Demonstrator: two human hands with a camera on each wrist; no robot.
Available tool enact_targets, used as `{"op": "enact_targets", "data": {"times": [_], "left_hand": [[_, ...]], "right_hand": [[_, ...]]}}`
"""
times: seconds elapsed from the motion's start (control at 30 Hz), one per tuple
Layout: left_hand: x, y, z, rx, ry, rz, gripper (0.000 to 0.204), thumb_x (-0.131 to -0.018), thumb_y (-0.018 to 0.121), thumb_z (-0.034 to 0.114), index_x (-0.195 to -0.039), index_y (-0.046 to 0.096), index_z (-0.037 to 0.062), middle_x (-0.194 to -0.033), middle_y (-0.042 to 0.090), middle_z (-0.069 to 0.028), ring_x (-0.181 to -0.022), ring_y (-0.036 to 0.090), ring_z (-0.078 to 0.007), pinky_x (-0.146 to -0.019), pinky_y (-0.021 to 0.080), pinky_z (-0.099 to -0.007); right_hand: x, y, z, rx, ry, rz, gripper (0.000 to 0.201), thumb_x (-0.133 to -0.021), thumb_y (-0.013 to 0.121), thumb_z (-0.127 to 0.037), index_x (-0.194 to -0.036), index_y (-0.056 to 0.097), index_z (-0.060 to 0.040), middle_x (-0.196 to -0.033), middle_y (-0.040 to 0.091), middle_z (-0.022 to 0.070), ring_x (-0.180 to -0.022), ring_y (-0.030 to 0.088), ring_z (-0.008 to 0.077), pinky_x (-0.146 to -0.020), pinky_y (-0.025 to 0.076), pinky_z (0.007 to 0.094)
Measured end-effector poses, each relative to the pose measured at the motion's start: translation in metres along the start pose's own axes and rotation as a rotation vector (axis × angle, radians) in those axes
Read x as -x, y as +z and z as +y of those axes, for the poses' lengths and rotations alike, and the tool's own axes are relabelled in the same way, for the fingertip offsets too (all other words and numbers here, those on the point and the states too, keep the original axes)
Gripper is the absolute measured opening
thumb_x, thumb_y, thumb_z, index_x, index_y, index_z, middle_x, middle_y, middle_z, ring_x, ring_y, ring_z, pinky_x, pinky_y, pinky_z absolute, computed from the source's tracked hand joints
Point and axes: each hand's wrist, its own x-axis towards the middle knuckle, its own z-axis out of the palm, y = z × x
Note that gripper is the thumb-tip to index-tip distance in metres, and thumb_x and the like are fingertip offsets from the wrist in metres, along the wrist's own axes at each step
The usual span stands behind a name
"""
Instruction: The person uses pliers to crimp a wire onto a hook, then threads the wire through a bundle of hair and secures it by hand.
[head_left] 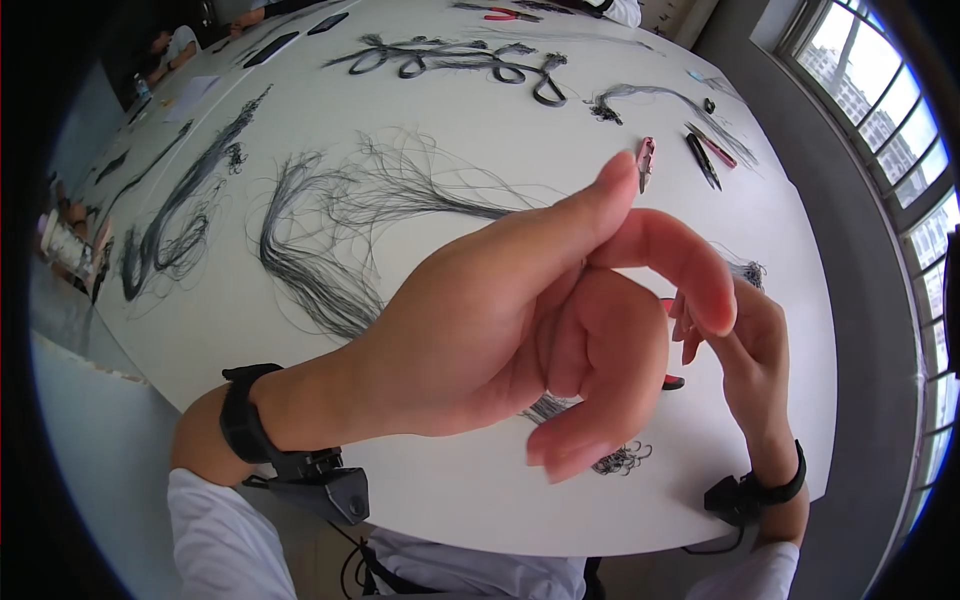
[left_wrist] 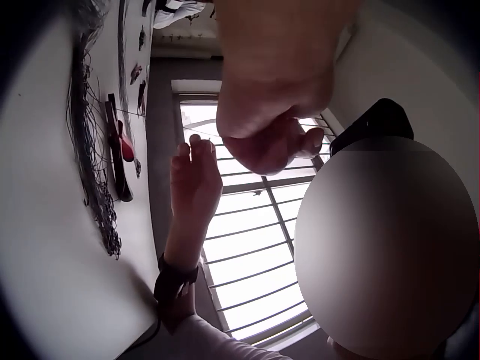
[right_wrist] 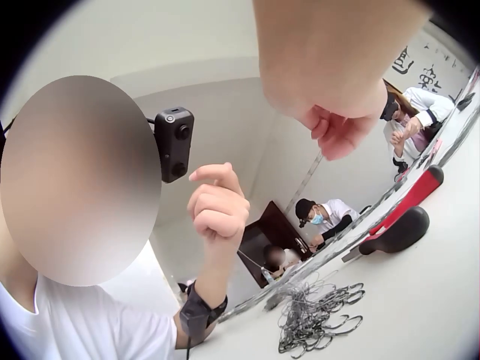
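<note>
My left hand (head_left: 480, 300) is raised close to the head camera, its thumb stretched out and its fingers curled, with nothing visible in them. Behind it is my right hand (head_left: 757, 345), its fingertips partly covered by the left index finger in the head view; I cannot tell whether they pinch a fine strand. In the right wrist view the left hand (right_wrist: 219, 206) is held up with bent fingers. Below both hands lies a bundle of dark strands with hook-shaped ends (right_wrist: 319, 319). Beside it rests a tool with red and black handles (right_wrist: 409, 199), mostly hidden in the head view.
Loose dark strands (head_left: 310, 270) spread over the white table (head_left: 450, 500), with looped bundles (head_left: 420, 60) farther back. A pink-handled cutter (head_left: 646, 160) and a black pen-like tool (head_left: 703, 160) lie at right. A barred window (head_left: 880, 100) stands beyond; other people sit around the table.
</note>
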Motion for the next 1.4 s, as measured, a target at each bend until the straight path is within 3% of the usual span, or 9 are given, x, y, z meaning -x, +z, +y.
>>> {"op": "enact_targets", "data": {"times": [0.1, 0.17, 0.2, 0.4, 0.5, 0.8, 1.2, 1.33, 1.4], "left_hand": [[-0.007, 0.001, -0.012, 0.16, 0.172, 0.148, 0.059, -0.097, 0.005, 0.042, -0.107, 0.044, -0.0014, -0.074, 0.063, -0.0132, -0.061, 0.057, -0.0218, -0.063, 0.047, -0.0325], [-0.01, 0.004, -0.018, -0.105, 0.165, 0.316, 0.062, -0.097, 0.007, 0.044, -0.128, 0.035, -0.0019, -0.12, 0.052, -0.0177, -0.104, 0.054, -0.0263, -0.091, 0.04, -0.0358], [-0.008, -0.011, -0.023, -0.262, 0.137, 0.138, 0.062, -0.096, 0.012, 0.045, -0.137, 0.025, 0.0004, -0.138, 0.034, -0.0157, -0.123, 0.039, -0.0254, -0.103, 0.029, -0.0356], [0.001, -0.022, -0.043, -0.732, -0.04, 0.175, 0.045, -0.098, 0.031, 0.03, -0.13, 0.036, -0.0017, -0.126, 0.047, -0.0136, -0.115, 0.047, -0.0199, -0.095, 0.038, -0.0322], [0.002, -0.012, -0.036, -1.157, -0.191, 0.167, 0.036, -0.097, 0.037, 0.014, -0.129, 0.038, -0.002, -0.103, 0.057, -0.0105, -0.093, 0.056, -0.0162, -0.087, 0.043, -0.0311], [-0.004, -0.011, -0.032, -0.49, 0.029, 0.221, 0.06, -0.096, 0.018, 0.046, -0.14, 0.018, 0.0062, -0.136, 0.036, -0.0182, -0.114, 0.05, -0.0271, -0.098, 0.037, -0.0357], [-0.005, 0.007, -0.035, -0.076, 0.111, 0.142, 0.06, -0.095, 0.022, 0.048, -0.143, 0.011, 0.0126, -0.145, 0.023, -0.0133, -0.13, 0.032, -0.0276, -0.102, 0.031, -0.036], [-0.005, 0.005, -0.03, -0.208, 0.204, 0.212, 0.059, -0.096, 0.021, 0.046, -0.141, 0.015, 0.0098, -0.143, 0.027, -0.0148, -0.127, 0.036, -0.0269, -0.1, 0.033, -0.036], [-0.004, -0.006, -0.034, -0.637, 0.254, 0.203, 0.057, -0.097, 0.019, 0.043, -0.139, 0.02, 0.005, -0.14, 0.031, -0.0165, -0.123, 0.041, -0.0261, -0.099, 0.034, -0.0356]], "right_hand": [[0.009, 0.018, 0.001, 0.329, -0.208, -0.199, 0.01, -0.075, 0.052, 0.008, -0.081, 0.055, 0.0011, -0.076, 0.057, 0.0082, -0.062, 0.054, 0.0154, -0.051, 0.043, 0.0245], [0.014, 0.027, 0.004, 0.375, -0.31, -0.336, 0.016, -0.069, 0.056, 0.01, -0.081, 0.055, -0.0005, -0.072, 0.053, 0.0073, -0.058, 0.052, 0.021, -0.047, 0.042, 0.0282], [0.017, 0.031, 0.003, 0.376, -0.307, -0.336, 0.016, -0.069, 0.056, 0.01, -0.081, 0.055, -0.0005, -0.072, 0.053, 0.0073, -0.058, 0.052, 0.021, -0.047, 0.042, 0.0282], [0.033, 0.036, -0.003, 0.577, -0.533, -0.32, 0.019, -0.065, 0.062, 0.004, -0.081, 0.055, -0.0027, -0.068, 0.049, 0.0045, -0.051, 0.05, 0.0197, -0.042, 0.04, 0.0305], [0.034, 0.029, -0.011, 0.637, -0.532, -0.291, 0.018, -0.065, 0.062, 0.003, -0.08, 0.054, -0.0025, -0.065, 0.047, 0.0039, -0.048, 0.049, 0.0188, -0.04, 0.039, 0.0301], [0.034, 0.037, -0.002, 0.566, -0.546, -0.411, 0.016, -0.064, 0.059, 0.002, -0.075, 0.049, -0.0027, -0.061, 0.044, 0.0052, -0.051, 0.051, 0.0192, -0.041, 0.04, 0.0319], [0.034, 0.054, 0.017, 0.585, -0.568, -0.332, 0.024, -0.064, 0.059, 0.001, -0.087, 0.055, -0.0023, -0.065, 0.05, 0.0059, -0.054, 0.055, 0.0205, -0.043, 0.043, 0.0323], [0.037, 0.055, 0.002, 0.661, -0.525, -0.347, 0.023, -0.065, 0.059, 0.0, -0.087, 0.054, -0.0031, -0.062, 0.049, 0.0043, -0.052, 0.054, 0.0183, -0.042, 0.043, 0.0322], [0.039, 0.059, -0.003, 0.505, -0.527, -0.412, 0.022, -0.065, 0.058, -0.001, -0.086, 0.054, -0.0038, -0.06, 0.047, 0.0028, -0.049, 0.053, 0.0159, -0.039, 0.042, 0.0305]]}}
